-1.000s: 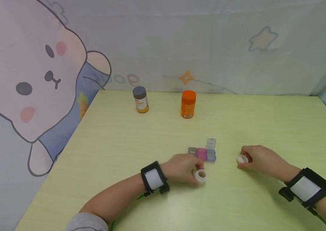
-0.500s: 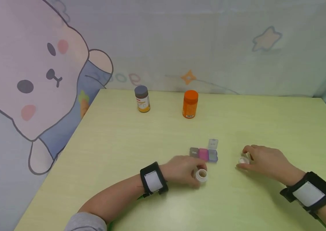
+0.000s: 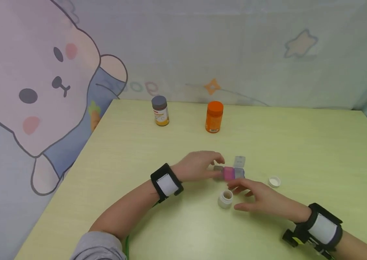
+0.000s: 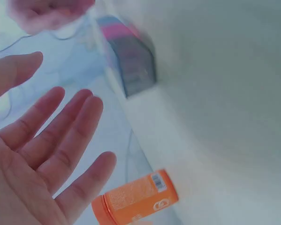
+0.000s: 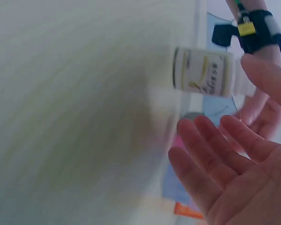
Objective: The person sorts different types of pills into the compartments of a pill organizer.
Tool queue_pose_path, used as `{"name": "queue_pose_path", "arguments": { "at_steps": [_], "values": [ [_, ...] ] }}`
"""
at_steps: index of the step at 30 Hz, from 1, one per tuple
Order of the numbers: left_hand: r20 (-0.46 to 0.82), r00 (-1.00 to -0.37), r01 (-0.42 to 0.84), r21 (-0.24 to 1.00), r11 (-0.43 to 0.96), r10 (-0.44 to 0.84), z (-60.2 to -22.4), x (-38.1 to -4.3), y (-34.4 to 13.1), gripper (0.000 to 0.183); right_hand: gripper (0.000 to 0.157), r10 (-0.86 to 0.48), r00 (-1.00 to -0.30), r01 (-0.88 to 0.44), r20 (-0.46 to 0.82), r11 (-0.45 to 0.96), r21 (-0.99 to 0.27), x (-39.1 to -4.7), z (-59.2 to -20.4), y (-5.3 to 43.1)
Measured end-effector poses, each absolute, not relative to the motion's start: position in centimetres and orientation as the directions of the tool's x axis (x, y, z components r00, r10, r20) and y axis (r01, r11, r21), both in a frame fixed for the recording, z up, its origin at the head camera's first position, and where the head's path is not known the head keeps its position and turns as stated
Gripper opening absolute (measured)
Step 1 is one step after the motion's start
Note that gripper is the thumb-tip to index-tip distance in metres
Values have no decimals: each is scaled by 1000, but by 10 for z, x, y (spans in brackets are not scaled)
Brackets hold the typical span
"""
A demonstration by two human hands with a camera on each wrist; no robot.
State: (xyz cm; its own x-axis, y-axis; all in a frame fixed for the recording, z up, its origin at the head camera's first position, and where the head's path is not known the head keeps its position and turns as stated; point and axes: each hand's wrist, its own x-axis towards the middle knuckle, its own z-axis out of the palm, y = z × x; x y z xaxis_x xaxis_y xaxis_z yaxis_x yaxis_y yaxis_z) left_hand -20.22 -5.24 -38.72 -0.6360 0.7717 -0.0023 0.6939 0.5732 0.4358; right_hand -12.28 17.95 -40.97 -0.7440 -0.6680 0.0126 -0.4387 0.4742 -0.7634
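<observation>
We see the left hand point(image 3: 197, 167) with its fingers spread and holding nothing, beside the grey end of a three-part pill box point(image 3: 228, 174); the wrist view shows a gap between those fingertips and the box. The box lies on the table point(image 3: 170, 238), its lid nearest the table's right edge flipped open toward the far edge. The right hand point(image 3: 266, 202) has its thumb and fingers parted, and we find nothing gripped in it. Just ahead of that opening, on the side toward the table's left edge, the uncapped white bottle point(image 3: 224, 203) stands upright; we cannot tell whether a fingertip touches it. A white cap point(image 3: 274, 181) lies beyond the back of the right hand, on its far-edge side. Near the far edge we have an orange jar point(image 3: 214, 117) and, closer to the far left corner, a grey-lidded jar point(image 3: 160, 112).
</observation>
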Motion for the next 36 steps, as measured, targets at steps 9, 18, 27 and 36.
{"name": "queue_pose_path", "arguments": {
  "at_steps": [9,18,27,36],
  "values": [
    [-122,-604,767,180,616,787,-398,-211,-27,53,50,-719,-695,-466,-6,457,-758,-130,-416,162],
    [-94,-595,785,147,602,798,-406,-211,-22,40,43,-719,-693,-458,46,390,-799,-129,-417,167],
    [-58,-613,763,214,610,788,-406,-216,-19,35,39,-592,-796,-473,131,473,-743,-148,-399,205],
    [-94,-622,747,227,625,778,-405,-213,-19,36,34,-604,-780,-600,165,646,-471,-170,-397,228]
  ]
}}
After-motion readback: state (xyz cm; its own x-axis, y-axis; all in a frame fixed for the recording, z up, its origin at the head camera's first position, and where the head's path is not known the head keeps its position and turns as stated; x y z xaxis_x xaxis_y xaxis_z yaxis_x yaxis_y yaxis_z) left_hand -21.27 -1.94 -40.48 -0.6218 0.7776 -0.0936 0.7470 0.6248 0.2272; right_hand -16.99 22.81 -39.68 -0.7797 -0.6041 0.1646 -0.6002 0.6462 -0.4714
